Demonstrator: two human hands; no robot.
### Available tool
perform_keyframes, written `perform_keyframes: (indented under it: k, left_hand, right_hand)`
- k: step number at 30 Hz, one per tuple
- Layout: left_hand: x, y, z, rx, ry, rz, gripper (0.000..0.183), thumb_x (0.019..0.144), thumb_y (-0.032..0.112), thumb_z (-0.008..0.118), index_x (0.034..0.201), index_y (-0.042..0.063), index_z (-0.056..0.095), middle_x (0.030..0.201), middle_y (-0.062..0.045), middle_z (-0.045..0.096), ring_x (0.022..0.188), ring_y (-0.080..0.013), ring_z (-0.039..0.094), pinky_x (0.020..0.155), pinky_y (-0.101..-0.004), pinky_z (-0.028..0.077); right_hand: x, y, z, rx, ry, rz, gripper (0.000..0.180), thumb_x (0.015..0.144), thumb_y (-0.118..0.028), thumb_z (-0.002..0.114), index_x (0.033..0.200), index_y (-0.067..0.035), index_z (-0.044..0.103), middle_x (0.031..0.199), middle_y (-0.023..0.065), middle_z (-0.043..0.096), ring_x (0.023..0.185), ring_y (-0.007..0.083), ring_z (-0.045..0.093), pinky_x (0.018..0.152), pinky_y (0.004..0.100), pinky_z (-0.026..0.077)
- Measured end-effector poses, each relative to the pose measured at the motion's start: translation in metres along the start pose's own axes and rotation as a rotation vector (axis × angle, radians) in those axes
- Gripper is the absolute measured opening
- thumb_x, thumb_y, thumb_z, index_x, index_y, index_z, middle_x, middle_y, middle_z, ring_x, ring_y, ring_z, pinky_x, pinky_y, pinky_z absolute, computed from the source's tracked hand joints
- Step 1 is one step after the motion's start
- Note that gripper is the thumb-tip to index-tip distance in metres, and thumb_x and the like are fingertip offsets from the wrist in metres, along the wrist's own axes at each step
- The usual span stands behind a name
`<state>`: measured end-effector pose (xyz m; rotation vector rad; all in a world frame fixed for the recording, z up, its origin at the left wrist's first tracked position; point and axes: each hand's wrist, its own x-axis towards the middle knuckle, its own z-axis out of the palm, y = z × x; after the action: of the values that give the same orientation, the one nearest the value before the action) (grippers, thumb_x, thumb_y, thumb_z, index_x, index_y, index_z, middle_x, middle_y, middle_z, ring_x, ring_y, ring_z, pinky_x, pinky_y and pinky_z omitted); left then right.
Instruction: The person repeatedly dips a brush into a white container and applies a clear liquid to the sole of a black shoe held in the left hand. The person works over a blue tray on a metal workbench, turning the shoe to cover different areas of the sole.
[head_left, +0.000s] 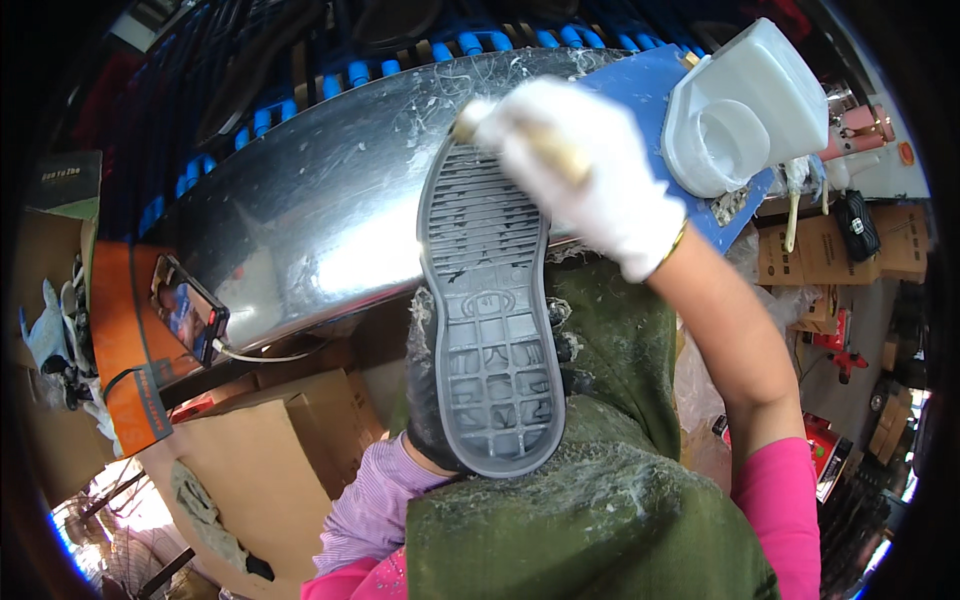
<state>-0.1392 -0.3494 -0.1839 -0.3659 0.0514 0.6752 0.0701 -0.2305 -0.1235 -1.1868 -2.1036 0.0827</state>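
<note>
A grey rubber shoe sole (491, 300) lies inner side up over the near edge of a shiny metal worktop (300, 202), its ribbed end away from me. My left hand (431, 382), in a dark glove, grips it from beneath; fingertips with frayed, crusted tips show at its right edge. My right hand (592, 172), in a white glove and blurred, is closed around a tan handle, probably of a brush (551, 154). The brush's end is at the far left rim of the sole. On a blue board (637, 82) at the right rests a white plastic container (772, 97) with a round opening holding whitish liquid.
Dried glue strands litter the worktop's far edge. A phone (187, 307) with a white cable leans at the left by an orange box (124, 337). Cardboard boxes (247, 480) stand below left. At the right hang brushes (793, 210). A green apron (600, 517) covers my lap.
</note>
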Motion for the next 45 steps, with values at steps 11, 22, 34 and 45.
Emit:
perform_keyframes:
  k: [11,22,34,45]
  left_hand:
    - [0.010,0.007,0.000,0.591,0.056,0.040,0.073,0.103,0.053,0.055,0.155,0.003,0.039,0.142,-0.020,0.057,0.125,-0.0330,0.062,0.106,-0.0476,0.053]
    - [0.018,0.007,-0.003,0.573,0.065,0.086,0.064,0.104,0.043,0.059,0.149,0.001,0.045,0.138,-0.016,0.060,0.120,-0.0271,0.064,0.104,-0.0437,0.054]
    - [0.022,0.002,-0.006,0.517,-0.042,0.183,0.078,0.103,0.062,0.047,0.157,0.008,0.037,0.151,-0.014,0.051,0.134,-0.0306,0.055,0.114,-0.0494,0.045]
    - [0.036,-0.006,-0.009,1.249,0.131,0.641,0.084,0.099,0.066,0.050,0.158,0.008,0.034,0.154,-0.016,0.047,0.137,-0.0361,0.051,0.114,-0.0568,0.043]
  right_hand:
    - [-0.029,0.009,-0.031,0.021,-0.081,-0.145,0.014,0.093,-0.017,0.073,0.103,-0.007,0.071,0.088,0.0085,0.071,0.079,0.0259,0.068,0.070,0.0360,0.055]
    - [-0.066,-0.066,-0.107,0.449,-0.437,0.425,0.014,0.097,-0.019,0.071,0.089,-0.008,0.073,0.070,-0.0006,0.066,0.059,0.0091,0.063,0.053,0.0267,0.052]
    - [-0.101,-0.067,-0.086,0.543,0.221,0.642,0.011,0.097,-0.008,0.069,0.103,-0.001,0.075,0.091,0.0068,0.074,0.072,0.0090,0.066,0.063,0.0224,0.054]
    - [-0.114,-0.081,-0.081,0.895,-0.019,1.147,0.016,0.098,-0.017,0.068,0.092,-0.003,0.067,0.087,0.0116,0.076,0.055,0.0063,0.064,0.040,0.0166,0.040]
